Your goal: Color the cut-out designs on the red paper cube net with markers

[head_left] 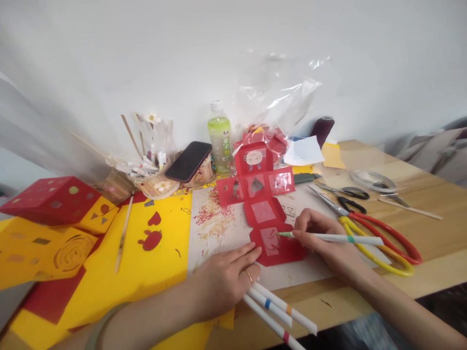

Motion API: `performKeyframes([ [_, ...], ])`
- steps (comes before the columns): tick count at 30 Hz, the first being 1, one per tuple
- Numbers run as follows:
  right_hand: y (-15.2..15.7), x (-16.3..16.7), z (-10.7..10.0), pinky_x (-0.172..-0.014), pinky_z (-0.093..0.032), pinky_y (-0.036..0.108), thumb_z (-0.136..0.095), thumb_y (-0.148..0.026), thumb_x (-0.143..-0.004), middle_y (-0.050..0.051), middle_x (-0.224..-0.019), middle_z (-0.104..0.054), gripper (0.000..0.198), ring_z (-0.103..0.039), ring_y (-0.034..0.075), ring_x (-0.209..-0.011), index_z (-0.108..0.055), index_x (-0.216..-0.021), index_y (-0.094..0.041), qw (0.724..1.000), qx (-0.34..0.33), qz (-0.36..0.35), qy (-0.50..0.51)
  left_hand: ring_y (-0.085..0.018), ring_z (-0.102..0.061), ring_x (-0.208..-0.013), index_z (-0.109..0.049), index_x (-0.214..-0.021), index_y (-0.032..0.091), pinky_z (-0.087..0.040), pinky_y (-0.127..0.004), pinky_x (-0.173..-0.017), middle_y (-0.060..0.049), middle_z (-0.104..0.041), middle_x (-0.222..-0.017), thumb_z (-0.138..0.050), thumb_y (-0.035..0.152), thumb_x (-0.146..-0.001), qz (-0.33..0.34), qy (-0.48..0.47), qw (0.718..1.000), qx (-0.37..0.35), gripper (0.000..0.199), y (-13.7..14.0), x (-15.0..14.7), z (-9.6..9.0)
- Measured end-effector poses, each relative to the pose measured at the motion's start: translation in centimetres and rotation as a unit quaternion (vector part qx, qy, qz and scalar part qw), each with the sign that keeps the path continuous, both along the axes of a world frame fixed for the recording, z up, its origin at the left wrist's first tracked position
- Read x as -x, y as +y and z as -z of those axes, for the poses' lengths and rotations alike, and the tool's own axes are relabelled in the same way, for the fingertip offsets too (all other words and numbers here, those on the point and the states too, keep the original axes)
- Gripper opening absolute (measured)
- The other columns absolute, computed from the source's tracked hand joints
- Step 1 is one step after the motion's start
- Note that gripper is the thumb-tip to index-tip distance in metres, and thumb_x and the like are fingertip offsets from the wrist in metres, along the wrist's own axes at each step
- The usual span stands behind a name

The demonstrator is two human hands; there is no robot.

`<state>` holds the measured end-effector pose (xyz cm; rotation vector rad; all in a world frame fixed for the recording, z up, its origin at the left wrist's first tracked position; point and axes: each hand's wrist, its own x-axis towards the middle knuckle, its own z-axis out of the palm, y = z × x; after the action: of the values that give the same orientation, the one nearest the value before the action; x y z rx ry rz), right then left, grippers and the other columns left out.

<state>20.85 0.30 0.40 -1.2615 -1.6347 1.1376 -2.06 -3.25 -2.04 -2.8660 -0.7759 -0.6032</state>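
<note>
A red paper box cutout (261, 206), unfolded flat in a cross shape with pale clear windows, lies on a white sheet. My right hand (321, 236) pinches a white marker with a green band (348, 238). The marker's green tip meets the cutout's nearest window (270, 241), where dark lines are drawn. My left hand (228, 277) has its fingertips on the cutout's left edge. Three white felt-tip pens (277, 311), banded orange, blue and red, stick out from under that hand's palm. A cat-like drawing (254, 157) shows on the farthest panel.
Large red-and-yellow-handled scissors (383, 238) lie right of my right hand, with small black scissors (352, 197) and clear tape (372, 180) beyond. Yellow paper (160, 272) and decorated boxes (51, 199) cover the left. Behind stand a green drink bottle (220, 141) and a phone (188, 160).
</note>
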Motion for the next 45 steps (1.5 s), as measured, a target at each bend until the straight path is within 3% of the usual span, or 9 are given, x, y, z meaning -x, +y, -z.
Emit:
performKeyframes([
  [5,-0.4,-0.9,0.0,-0.046,-0.029,0.024,-0.055,-0.028,-0.074,-0.004,-0.055,-0.042,0.021,-0.038,0.011,-0.052,-0.041,-0.060,-0.020,0.996,-0.010,-0.029,-0.082,-0.022,-0.054,-0.111,-0.061,-0.091,0.012,-0.050,-0.035,-0.088,-0.010,-0.060,-0.116,-0.038,0.018,-0.091,0.032,-0.002,0.999,0.017,0.024,-0.1,-0.1,-0.2],
  [10,0.0,-2.0,-0.2,-0.044,-0.027,0.024,-0.055,-0.031,-0.074,-0.004,-0.054,-0.043,0.022,-0.037,0.011,-0.050,-0.041,-0.060,-0.021,0.997,0.007,-0.025,-0.071,-0.018,-0.053,-0.112,-0.060,-0.094,0.015,-0.045,-0.034,-0.095,-0.003,-0.059,-0.120,-0.040,0.017,-0.091,0.093,0.001,0.995,0.033,0.020,-0.3,-0.7,-0.2],
  [15,-1.3,-2.1,0.0,-0.046,-0.029,0.024,-0.054,-0.029,-0.077,-0.003,-0.057,-0.044,0.021,-0.038,0.011,-0.052,-0.042,-0.062,-0.021,0.997,-0.024,-0.001,-0.071,-0.020,-0.056,-0.109,-0.061,-0.091,0.013,-0.049,-0.031,-0.090,-0.007,-0.062,-0.115,-0.040,0.017,-0.091,0.065,-0.007,0.997,0.028,0.021,-0.4,-1.2,-0.1],
  [21,-3.1,-1.3,0.5,-0.049,-0.033,0.025,-0.050,-0.029,-0.080,-0.001,-0.060,-0.049,0.021,-0.043,0.012,-0.054,-0.044,-0.063,-0.020,0.993,-0.021,-0.054,-0.102,-0.020,-0.056,-0.108,-0.061,-0.093,0.013,-0.049,-0.031,-0.089,-0.007,-0.062,-0.114,-0.037,0.017,-0.092,0.062,0.001,0.998,0.030,0.025,-0.6,-1.2,-0.4],
  [39,-3.1,-1.5,0.8,-0.051,-0.035,0.025,-0.050,-0.025,-0.079,-0.001,-0.059,-0.051,0.019,-0.045,0.013,-0.055,-0.043,-0.062,-0.020,0.990,-0.044,-0.048,-0.124,-0.021,-0.056,-0.109,-0.061,-0.093,0.012,-0.051,-0.032,-0.088,-0.008,-0.062,-0.114,-0.038,0.017,-0.092,0.069,-0.015,0.997,0.030,0.023,-0.6,-1.2,-0.4],
  [45,-3.0,-1.6,1.6,-0.048,-0.032,0.024,-0.051,-0.028,-0.081,-0.003,-0.059,-0.045,0.020,-0.040,0.012,-0.053,-0.041,-0.065,-0.021,0.993,-0.042,0.006,-0.111,-0.022,-0.057,-0.107,-0.061,-0.093,0.011,-0.051,-0.033,-0.088,-0.009,-0.062,-0.114,-0.041,0.015,-0.090,0.076,-0.021,0.996,0.033,0.020,-0.5,-1.2,-0.5],
])
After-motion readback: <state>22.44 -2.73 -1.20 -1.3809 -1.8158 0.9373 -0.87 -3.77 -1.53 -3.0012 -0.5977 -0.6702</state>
